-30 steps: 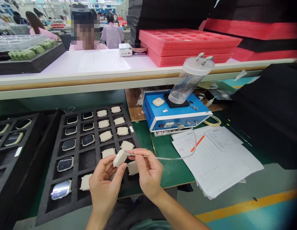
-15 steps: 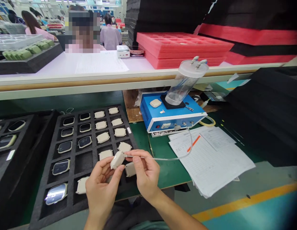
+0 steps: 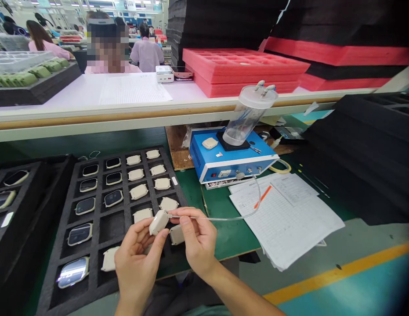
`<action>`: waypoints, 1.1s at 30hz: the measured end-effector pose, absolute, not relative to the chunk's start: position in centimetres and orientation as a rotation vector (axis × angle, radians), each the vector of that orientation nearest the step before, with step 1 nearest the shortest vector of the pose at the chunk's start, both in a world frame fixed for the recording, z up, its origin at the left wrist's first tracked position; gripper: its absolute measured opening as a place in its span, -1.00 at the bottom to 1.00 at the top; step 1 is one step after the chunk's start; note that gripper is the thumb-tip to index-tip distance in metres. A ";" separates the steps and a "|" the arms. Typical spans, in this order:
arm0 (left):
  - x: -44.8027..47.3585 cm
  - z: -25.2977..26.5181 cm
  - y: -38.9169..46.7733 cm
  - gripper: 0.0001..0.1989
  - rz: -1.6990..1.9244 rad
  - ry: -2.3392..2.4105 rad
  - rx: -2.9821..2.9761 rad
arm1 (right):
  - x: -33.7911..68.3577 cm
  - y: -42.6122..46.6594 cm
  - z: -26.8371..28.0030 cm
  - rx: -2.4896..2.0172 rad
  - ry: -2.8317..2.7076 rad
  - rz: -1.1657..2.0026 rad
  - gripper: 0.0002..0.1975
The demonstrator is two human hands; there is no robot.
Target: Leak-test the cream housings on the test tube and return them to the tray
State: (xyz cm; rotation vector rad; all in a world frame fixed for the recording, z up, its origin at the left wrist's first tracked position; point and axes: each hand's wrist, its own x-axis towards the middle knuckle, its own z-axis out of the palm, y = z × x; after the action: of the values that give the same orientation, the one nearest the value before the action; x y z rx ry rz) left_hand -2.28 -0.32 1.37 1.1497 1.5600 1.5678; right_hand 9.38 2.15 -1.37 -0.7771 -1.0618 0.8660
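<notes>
Between the thumb and fingers of my left hand point(image 3: 140, 259) is a cream watch case point(image 3: 159, 222), tilted, above the front of a black foam tray point(image 3: 98, 235). My right hand point(image 3: 199, 241) pinches the end of a thin clear tube point(image 3: 229, 219), whose tip meets the case's upper right edge. Whether the tip enters a hole there is too small to tell. That tube runs back to the front of a blue box point(image 3: 235, 160). Cream cases point(image 3: 139, 192) and dark-screened watches point(image 3: 79, 234) lie in the tray's pockets; my hands hide some of them.
On the blue box stand a clear cylinder point(image 3: 245, 118) and another cream case point(image 3: 210, 143). Printed sheets point(image 3: 286, 219) lie to the right, beside stacked black foam point(image 3: 352, 153). Red foam trays point(image 3: 244, 70) rest on the shelf. A second watch tray point(image 3: 29, 197) is at left.
The whole view has shifted slightly, so things appear a little further left. Both hands keep the same hold, with the tube's tip still at the watch case.
</notes>
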 end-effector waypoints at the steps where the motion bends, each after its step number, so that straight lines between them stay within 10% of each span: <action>1: -2.1 1.4 -0.4 -0.65 1.572 1.559 1.149 | 9.4 2.1 -1.4 -0.779 -1.063 0.869 -0.82; 33: -13.0 7.6 5.7 -0.86 0.702 2.124 2.113 | 9.8 0.5 -2.4 -0.906 -1.057 0.919 -0.83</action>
State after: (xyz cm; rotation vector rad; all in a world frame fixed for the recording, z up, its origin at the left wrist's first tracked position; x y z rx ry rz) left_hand -12.96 5.74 7.57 2.1133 2.1243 0.7020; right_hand 9.80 0.55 -2.36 -0.9062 -1.0570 0.9186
